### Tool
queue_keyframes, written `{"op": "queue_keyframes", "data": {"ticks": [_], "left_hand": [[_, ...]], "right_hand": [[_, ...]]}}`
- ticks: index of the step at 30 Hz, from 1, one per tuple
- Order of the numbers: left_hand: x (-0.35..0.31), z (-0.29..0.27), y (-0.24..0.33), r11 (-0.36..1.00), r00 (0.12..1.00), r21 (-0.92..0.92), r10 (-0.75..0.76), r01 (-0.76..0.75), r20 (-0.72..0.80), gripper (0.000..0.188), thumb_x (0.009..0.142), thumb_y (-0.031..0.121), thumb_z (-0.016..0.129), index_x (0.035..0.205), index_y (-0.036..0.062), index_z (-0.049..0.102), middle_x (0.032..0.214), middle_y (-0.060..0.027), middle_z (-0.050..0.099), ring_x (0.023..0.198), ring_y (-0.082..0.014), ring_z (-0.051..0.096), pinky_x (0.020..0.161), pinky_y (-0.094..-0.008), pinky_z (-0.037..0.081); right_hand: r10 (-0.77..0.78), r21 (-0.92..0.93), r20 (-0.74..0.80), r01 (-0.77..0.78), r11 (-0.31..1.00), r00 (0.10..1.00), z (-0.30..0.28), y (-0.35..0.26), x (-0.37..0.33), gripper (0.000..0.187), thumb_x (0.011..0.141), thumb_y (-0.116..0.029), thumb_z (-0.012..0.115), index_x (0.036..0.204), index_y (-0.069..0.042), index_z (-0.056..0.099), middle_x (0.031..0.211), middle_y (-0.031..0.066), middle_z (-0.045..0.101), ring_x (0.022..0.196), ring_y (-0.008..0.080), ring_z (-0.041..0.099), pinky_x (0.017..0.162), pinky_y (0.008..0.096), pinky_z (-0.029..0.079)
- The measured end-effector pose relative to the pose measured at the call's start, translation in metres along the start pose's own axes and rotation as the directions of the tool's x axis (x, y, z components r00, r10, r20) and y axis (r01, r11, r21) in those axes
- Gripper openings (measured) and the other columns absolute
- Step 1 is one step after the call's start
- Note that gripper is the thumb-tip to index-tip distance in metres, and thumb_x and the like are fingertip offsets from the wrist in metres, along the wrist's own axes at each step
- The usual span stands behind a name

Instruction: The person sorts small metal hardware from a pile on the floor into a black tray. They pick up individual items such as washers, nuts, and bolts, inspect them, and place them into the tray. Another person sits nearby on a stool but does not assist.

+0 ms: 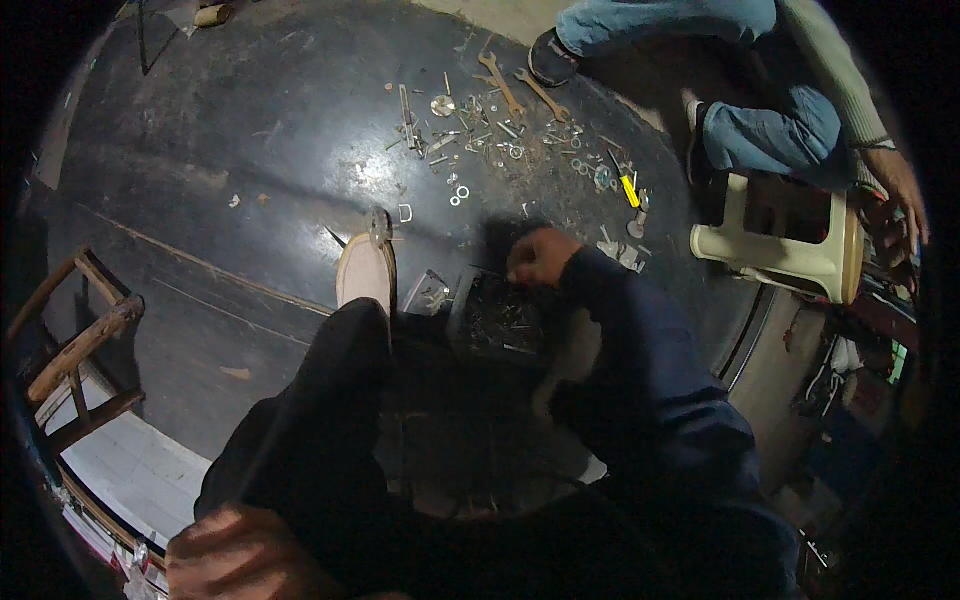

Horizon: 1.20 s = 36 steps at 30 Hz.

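Observation:
My right hand [543, 256] hangs over a dark tray [460, 325] of small metal parts [515, 325], fingers bent together in a pinch. Whatever lies between the fingertips, if anything, is too dark to make out. Left of that tray sits a small shallow box [430, 293] with a few bits inside. Down at the lower left, my left hand [245, 555] rests by my dark-trousered leg, its fingers curled in. The palm is hidden. Small screws, nuts and washers [510, 140] lie scattered beyond the tray.
Two rusty open-ended wrenches [500, 88] [543, 95] lie at the far side, and a yellow-handled screwdriver [629, 190] to the right. My beige shoe [366, 270] stands left of the box. A cream plastic stool [775, 245] and a seated person's legs [770, 135] border the right. A wooden frame [85, 340] stands left.

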<state>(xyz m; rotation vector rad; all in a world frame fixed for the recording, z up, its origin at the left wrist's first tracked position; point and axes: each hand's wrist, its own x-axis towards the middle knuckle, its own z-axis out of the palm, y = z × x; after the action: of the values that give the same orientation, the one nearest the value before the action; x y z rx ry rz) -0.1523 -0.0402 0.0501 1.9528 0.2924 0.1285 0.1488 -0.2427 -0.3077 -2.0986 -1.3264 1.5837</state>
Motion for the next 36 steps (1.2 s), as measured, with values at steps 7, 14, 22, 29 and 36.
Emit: {"op": "queue_keyframes", "data": {"ticks": [7,14,22,29,36], "left_hand": [[-0.003,-0.006,-0.007,0.999,1.0,0.046,-0.022,0.022,0.009,0.04,0.1,0.031,0.05,0.088,-0.0043,0.066,0.075,-0.0132,0.069,0.056,-0.0264,0.059,0.05,-0.0367,0.044],[-0.004,-0.003,-0.005,0.943,0.978,0.266,-0.183,0.202,-0.096,0.035,0.097,0.029,0.054,0.089,-0.002,0.07,0.081,-0.0159,0.069,0.068,-0.0336,0.064,0.062,-0.0423,0.052],[-0.007,-0.009,-0.015,0.987,0.994,0.122,-0.103,0.108,-0.047,0.024,0.093,0.022,0.061,0.087,0.0009,0.071,0.079,-0.0161,0.066,0.065,-0.0343,0.062,0.061,-0.0423,0.05],[0.009,-0.007,0.001,0.971,0.976,0.092,-0.219,0.22,-0.018,0.016,0.088,0.016,0.067,0.083,0.0017,0.07,0.079,-0.0152,0.066,0.065,-0.0332,0.062,0.062,-0.0414,0.05],[-0.002,0.002,-0.004,0.951,0.967,0.215,-0.187,0.223,-0.175,0.014,0.086,0.016,0.069,0.083,0.0024,0.07,0.079,-0.0161,0.066,0.068,-0.0341,0.064,0.065,-0.0423,0.051]], "right_hand": [[0.005,-0.103,-0.644,-0.093,0.99,0.765,0.019,0.008,0.083,0.018,0.077,-0.025,0.07,0.087,-0.011,0.068,0.088,0.0151,0.068,0.087,0.037,0.066,0.076,0.0487,0.052],[0.0,-0.122,-0.705,-0.122,0.985,0.709,0.033,-0.006,0.132,0.023,0.076,-0.022,0.074,0.095,-0.013,0.065,0.089,0.011,0.067,0.085,0.034,0.065,0.074,0.0461,0.051],[-0.036,-0.27,-0.706,-0.221,0.937,0.707,0.045,0.0,0.138,0.031,0.074,-0.027,0.079,0.096,-0.012,0.063,0.093,0.0111,0.066,0.086,0.0346,0.066,0.075,0.0461,0.052],[-0.048,-0.122,-0.735,-0.062,0.991,0.677,0.05,0.005,0.128,0.026,0.076,-0.023,0.078,0.094,-0.013,0.063,0.097,0.0132,0.064,0.088,0.0363,0.065,0.076,0.0452,0.052],[0.04,-0.097,-0.672,-0.142,0.985,0.74,0.049,0.001,0.121,0.018,0.079,-0.023,0.075,0.09,-0.013,0.065,0.096,0.0139,0.063,0.09,0.0366,0.063,0.077,0.0474,0.051]]}}
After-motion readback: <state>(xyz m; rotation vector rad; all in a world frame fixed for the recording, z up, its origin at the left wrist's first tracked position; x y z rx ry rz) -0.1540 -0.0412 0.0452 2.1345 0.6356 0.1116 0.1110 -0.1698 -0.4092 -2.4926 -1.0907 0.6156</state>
